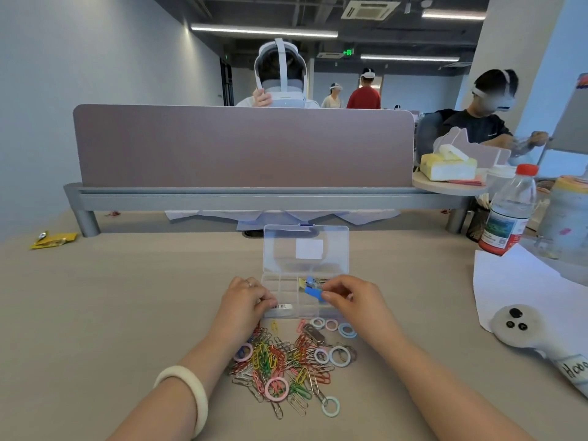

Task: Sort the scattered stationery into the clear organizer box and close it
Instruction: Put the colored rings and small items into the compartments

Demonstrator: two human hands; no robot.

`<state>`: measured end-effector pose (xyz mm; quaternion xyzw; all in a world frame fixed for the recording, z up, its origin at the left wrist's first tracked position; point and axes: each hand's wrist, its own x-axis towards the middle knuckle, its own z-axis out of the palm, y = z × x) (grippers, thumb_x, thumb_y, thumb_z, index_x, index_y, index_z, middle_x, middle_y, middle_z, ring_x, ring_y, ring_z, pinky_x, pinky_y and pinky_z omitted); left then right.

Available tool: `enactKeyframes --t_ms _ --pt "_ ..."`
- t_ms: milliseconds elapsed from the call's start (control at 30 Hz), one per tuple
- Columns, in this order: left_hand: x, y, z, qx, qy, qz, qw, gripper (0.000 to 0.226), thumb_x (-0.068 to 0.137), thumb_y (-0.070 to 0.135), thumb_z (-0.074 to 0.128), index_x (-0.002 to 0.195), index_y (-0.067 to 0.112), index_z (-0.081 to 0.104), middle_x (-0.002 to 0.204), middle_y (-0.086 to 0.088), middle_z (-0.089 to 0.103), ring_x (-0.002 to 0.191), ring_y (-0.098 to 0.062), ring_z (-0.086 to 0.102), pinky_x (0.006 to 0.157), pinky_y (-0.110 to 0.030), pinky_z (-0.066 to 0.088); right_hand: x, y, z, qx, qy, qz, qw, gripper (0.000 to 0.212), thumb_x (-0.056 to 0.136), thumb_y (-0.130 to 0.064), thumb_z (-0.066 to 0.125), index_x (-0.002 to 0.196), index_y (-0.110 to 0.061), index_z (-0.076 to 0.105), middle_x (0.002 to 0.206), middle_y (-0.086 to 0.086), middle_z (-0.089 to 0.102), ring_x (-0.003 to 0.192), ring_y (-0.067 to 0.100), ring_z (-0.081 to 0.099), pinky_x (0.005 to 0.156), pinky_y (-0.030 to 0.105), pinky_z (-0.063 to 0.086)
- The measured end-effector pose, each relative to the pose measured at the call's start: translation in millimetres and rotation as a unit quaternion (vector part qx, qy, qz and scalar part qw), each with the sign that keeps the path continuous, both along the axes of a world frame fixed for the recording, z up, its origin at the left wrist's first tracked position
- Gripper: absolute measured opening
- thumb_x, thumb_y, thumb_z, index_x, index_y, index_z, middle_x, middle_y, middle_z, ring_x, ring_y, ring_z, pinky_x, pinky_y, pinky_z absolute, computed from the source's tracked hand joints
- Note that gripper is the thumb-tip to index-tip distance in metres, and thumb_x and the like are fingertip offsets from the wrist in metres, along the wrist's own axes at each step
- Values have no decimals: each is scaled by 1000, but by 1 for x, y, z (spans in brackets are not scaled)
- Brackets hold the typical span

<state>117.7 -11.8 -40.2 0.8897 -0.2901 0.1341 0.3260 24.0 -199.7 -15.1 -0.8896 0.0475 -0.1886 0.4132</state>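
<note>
Beige desk fronts a mauve partition. At 3 o'clock a red-capped water bottle bears an unreadable label; a handwritten tag at 4 o'clock is too cut off to read. Centre, the clear organizer box stands open, a barcode sticker on its front edge. Left hand rests curled against the box's 9 o'clock side; right hand pinches a blue binder clip over its compartments. Paper clips and pastel rings lie at 6 o'clock, between both wrists.
</note>
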Motion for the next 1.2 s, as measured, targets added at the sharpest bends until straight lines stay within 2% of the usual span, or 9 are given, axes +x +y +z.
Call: enactKeyframes --t_ms 100,167,300,400,500,667,767,900,1200 --pt "3 1 -3 -6 14 5 1000 13 83 19 61 86 15 73 75 20 40 89 -16 37 73 -22 23 18 3 6 -10 10 1 1000 8 83 -17 63 84 -12 69 71 -9 62 61 1 52 58 9 40" --pt "3 2 -4 -27 28 -5 999 12 82 15 62 84 12 73 76 17 41 88 -17 43 77 -23 31 29 9 9 -34 21 11 999 11 85 -20 62 85 -12 69 77 -4 64 64 2 52 60 12 40" --pt "-2 5 1 -93 37 13 995 12 83 6 59 79 7 70 80 7 43 71 -1 46 65 -2 34 45 22 6 -90 56 4 994 16 85 -27 60 88 -15 70 90 2 71 77 11 57 74 26 47" --pt "-3 11 4 -121 26 58 991 12 83 6 58 80 7 70 83 -1 46 71 -3 44 64 -7 32 50 31 3 -98 73 -4 993 18 86 -30 59 89 -17 70 92 2 71 83 14 59 80 33 50" --pt "0 14 2 -112 36 77 990 11 82 9 59 82 10 70 82 0 48 74 -9 45 66 -19 28 50 35 3 -83 66 -6 994 19 86 -32 59 90 -17 70 92 1 70 80 12 57 77 31 48" --pt "1 16 2 -126 39 87 987 10 82 11 60 81 11 70 75 7 45 69 -6 44 62 -20 25 47 44 1 -73 51 13 996 20 86 -30 59 89 -14 70 93 1 71 81 11 55 77 29 45" --pt "1 16 1 -118 43 95 988 11 83 12 59 82 11 70 78 3 48 76 -13 45 64 -20 25 49 47 -1 -114 36 -4 993 21 85 -34 59 89 -17 71 74 -12 60 93 16 52 84 35 43" --pt "1 18 1 -113 48 99 987 11 83 13 59 83 11 70 84 -2 53 78 -13 46 66 -20 26 53 46 -8 -151 31 -16 988 20 82 -35 63 85 -18 71 88 -5 55 100 19 46 84 33 37" --pt "-6 22 3 -99 53 84 990 10 83 15 59 84 13 70 85 -4 58 79 -13 48 65 -19 27 52 41 -12 -100 20 -41 994 10 79 -29 66 77 -20 64 84 -7 53 93 15 49 74 25 40"
